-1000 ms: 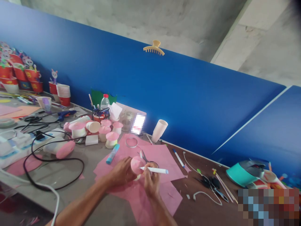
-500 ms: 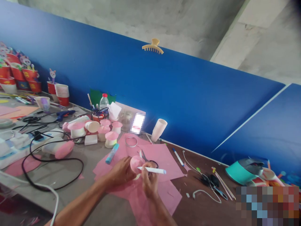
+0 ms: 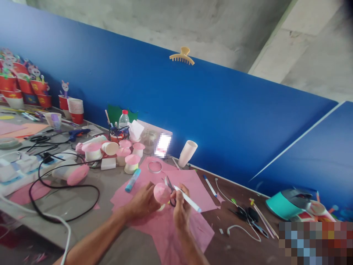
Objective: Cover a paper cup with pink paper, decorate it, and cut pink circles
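My left hand [image 3: 143, 200] is closed around the side of a small paper cup with a pink paper top [image 3: 162, 193], tilted so the top faces me. In my right hand [image 3: 182, 209] is a white marker [image 3: 191, 201] with a blue end, its tip pointing up and left, apart from the cup. Scissors [image 3: 169, 182] lie just behind the cup, partly hidden by it and my right hand. Beneath both hands spread sheets of pink paper [image 3: 193, 235]. A blue glue stick [image 3: 132, 180] rests left of the cup, and a ring of tape [image 3: 154, 167] lies behind.
Several pink-topped cups [image 3: 132, 164] stand at the back left. Black cable [image 3: 95, 191] loops across the table's left side. A white paper tube [image 3: 188, 153] stands by the blue partition [image 3: 220, 117]. On the right lie a blue-capped marker [image 3: 210, 186], earphones [image 3: 244, 227] and a teal object [image 3: 280, 202].
My right hand has drawn the marker away from the pink top, to the right, and the marker has turned to slope more. The left hand still holds the cup. The view shifted slightly.
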Tool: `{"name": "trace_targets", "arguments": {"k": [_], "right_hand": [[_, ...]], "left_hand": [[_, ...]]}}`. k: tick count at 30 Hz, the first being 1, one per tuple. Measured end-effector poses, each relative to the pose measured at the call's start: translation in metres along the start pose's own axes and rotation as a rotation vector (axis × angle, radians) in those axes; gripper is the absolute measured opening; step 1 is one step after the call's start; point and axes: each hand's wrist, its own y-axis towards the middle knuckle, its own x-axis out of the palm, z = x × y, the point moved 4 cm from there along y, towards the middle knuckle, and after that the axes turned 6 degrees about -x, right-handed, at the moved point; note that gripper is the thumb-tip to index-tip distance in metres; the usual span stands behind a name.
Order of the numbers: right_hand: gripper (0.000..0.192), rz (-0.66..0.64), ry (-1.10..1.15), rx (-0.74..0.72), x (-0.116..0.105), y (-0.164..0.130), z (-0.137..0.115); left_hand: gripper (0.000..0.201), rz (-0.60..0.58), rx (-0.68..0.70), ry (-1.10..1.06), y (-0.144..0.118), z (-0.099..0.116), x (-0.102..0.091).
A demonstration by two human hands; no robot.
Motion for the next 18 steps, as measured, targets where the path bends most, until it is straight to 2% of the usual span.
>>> {"name": "trace_targets", "arguments": {"k": [5,6,10,13,16,18], "right_hand": [[0.048,0.004,-0.050,-0.025,0.002,0.001,0.005],[0.048,-0.007,-0.056,-0.023,0.003,0.001,0.006],[0.045,-0.021,-0.079,-0.035,0.003,-0.001,0.007],[0.042,-0.026,-0.063,-0.057,0.004,-0.005,0.005],[0.038,-0.081,-0.017,-0.097,0.009,-0.009,-0.001],[0.035,-0.133,0.015,-0.143,0.011,-0.011,-0.005]], "left_hand": [[0.054,0.041,-0.014,-0.105,0.001,-0.006,0.001],[0.056,0.050,-0.019,-0.119,0.001,-0.006,0.001],[0.043,0.040,0.011,-0.155,0.001,-0.004,0.000],[0.045,0.022,0.015,-0.153,-0.001,0.000,-0.004],[0.048,0.003,-0.019,-0.113,0.000,0.003,-0.006],[0.039,0.010,-0.045,-0.069,0.001,0.005,-0.006]]}}
